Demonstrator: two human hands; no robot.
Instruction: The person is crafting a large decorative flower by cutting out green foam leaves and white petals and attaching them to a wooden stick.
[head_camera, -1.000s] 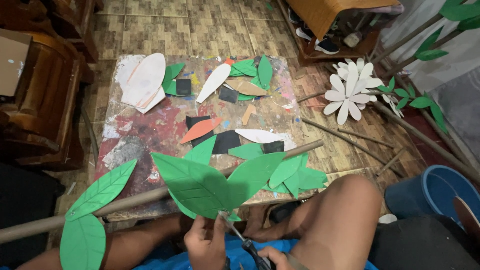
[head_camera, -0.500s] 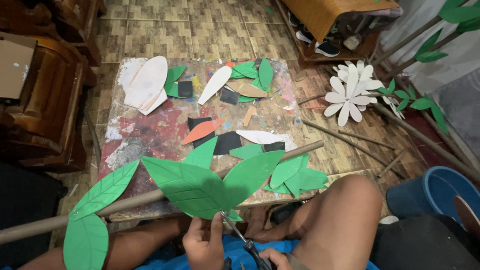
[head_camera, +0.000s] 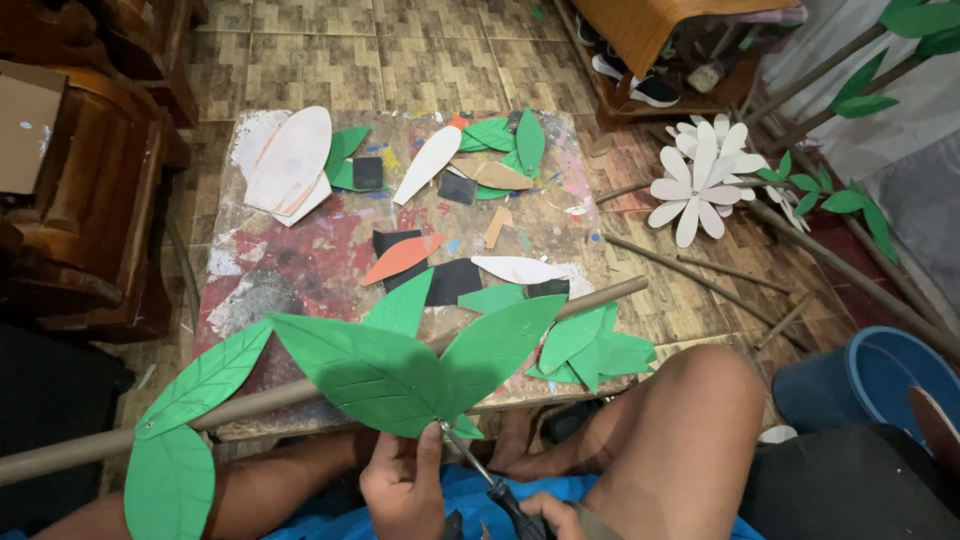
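The leaves (head_camera: 400, 365) have swung left toward lower centre, left hand (head_camera: 405, 490) pinching their base in a closed grip above the counter (head_camera: 300, 260), right hand (head_camera: 555, 515) wrapped round a screwdriver (head_camera: 480, 470) touching it.

Illumination is moderate and even, apparently from a diffuse source overhead, with no hard shadows on the paint-stained board (head_camera: 300, 270) and only a soft sheen on the green paper leaves (head_camera: 400, 365). The near left corner and the wooden furniture (head_camera: 80, 200) at far left fall into deep shade, while the white paper flower (head_camera: 700, 180) at far right is the brightest area, without clipping. Focus is sharp in the centre; wide-angle distortion bends the edges, and the near hands are slightly soft.
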